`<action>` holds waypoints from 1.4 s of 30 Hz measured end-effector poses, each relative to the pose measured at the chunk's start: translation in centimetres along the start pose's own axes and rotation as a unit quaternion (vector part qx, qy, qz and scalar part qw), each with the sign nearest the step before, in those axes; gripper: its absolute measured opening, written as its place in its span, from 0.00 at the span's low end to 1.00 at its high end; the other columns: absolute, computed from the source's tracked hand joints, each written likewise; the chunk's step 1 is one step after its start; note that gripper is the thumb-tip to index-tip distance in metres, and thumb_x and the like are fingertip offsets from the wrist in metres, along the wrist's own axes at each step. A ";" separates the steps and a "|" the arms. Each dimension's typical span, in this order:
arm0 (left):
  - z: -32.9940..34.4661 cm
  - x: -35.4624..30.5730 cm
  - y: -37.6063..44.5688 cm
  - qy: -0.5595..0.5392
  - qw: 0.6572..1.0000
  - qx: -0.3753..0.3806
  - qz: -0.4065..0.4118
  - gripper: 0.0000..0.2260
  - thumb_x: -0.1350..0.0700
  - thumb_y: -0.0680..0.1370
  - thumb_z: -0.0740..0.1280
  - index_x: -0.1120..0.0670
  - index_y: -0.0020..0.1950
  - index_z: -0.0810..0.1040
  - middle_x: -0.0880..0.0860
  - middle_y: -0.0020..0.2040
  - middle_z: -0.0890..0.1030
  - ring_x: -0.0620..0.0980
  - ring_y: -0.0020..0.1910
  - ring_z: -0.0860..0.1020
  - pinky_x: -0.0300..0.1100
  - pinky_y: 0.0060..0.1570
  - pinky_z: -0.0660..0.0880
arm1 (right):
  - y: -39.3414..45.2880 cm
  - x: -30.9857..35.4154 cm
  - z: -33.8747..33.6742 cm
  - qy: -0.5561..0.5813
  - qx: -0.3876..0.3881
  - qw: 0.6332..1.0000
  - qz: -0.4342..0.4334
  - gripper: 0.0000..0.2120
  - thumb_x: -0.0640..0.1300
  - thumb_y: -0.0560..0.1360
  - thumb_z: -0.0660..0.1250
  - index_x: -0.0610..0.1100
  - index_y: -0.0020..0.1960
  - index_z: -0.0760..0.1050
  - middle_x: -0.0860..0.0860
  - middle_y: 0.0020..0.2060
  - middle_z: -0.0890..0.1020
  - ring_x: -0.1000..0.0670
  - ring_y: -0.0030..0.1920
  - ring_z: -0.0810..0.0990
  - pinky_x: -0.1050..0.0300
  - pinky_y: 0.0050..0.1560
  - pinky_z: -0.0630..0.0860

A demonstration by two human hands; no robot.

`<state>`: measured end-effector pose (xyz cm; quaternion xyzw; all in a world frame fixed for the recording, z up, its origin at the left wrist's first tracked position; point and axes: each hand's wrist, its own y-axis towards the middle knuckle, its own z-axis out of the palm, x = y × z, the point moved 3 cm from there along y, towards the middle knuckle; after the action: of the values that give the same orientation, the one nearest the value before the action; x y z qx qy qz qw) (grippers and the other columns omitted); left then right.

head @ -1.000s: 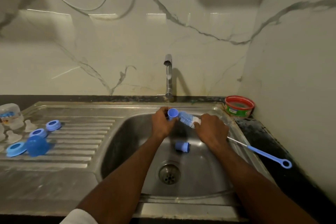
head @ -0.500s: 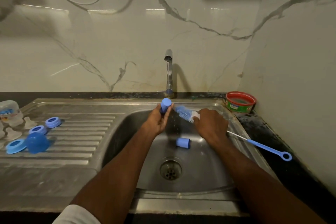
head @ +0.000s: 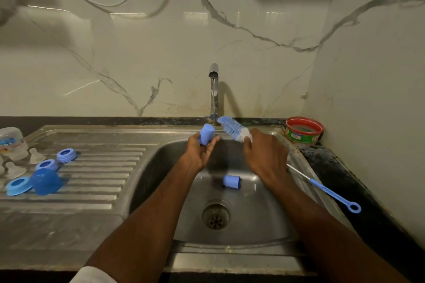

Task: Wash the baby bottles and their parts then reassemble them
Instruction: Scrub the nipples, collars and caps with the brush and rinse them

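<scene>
Left hand: the left hand (head: 199,150) grips a small blue cap (head: 206,133) in its fingers, closed end up, above the back edge of the sink basin (head: 259,220), touching the thin stream of water from the tap (head: 213,89).
Right hand: the right hand (head: 264,154) is curled round the bottle brush (head: 232,128) just below its bristles; the blue and white bristle head points up and left, near the cap but apart from it, and the blue handle with its ring end runs out over the basin's right rim.
Basin: a second blue cap (head: 231,181) lies on its side on the basin floor, just above the drain (head: 215,216).
Draining board: at the left edge lie two blue screw rings (head: 66,154), a third blue ring (head: 18,185) touching a blue dome cover (head: 46,181), clear teats (head: 35,156), and a clear bottle (head: 11,142) at the far left corner.
Worktop: a red-rimmed green tub (head: 304,130) sits in the back right corner.
</scene>
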<state>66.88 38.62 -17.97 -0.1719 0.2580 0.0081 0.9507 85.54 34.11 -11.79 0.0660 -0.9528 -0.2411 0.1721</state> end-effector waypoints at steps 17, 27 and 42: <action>0.9 0.7 -0.9 0.156 0.984 0.043 0.069 0.15 0.58 0.86 0.56 0.65 0.70 0.71 0.61 0.54 0.81 0.56 0.54 0.82 0.45 0.56 0.78 | -0.2 1.9 0.5 -0.044 0.053 0.997 -0.021 0.12 0.46 0.81 0.63 0.49 0.64 0.72 0.47 0.52 0.82 0.45 0.49 0.83 0.52 0.43 0.75; -0.4 0.8 -0.2 0.267 0.956 -0.010 0.121 0.11 0.56 0.84 0.63 0.60 0.62 0.77 0.59 0.53 0.83 0.54 0.52 0.82 0.44 0.51 0.81 | 0.3 2.6 0.1 -0.009 0.064 0.998 -0.019 0.12 0.43 0.81 0.63 0.49 0.64 0.72 0.47 0.54 0.82 0.44 0.51 0.82 0.54 0.44 0.70; -1.0 -2.4 -0.5 0.414 0.863 -0.020 0.289 0.11 0.51 0.82 0.67 0.58 0.52 0.84 0.55 0.47 0.86 0.52 0.47 0.85 0.44 0.49 0.82 | -0.1 3.0 0.6 -0.016 0.085 0.994 -0.063 0.14 0.47 0.81 0.65 0.50 0.66 0.71 0.47 0.54 0.82 0.45 0.50 0.81 0.53 0.43 0.72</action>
<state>64.40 37.97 -17.41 -0.0959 0.6657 0.2158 0.7078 82.51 33.65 -11.44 0.1363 -0.9666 -0.1704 0.1348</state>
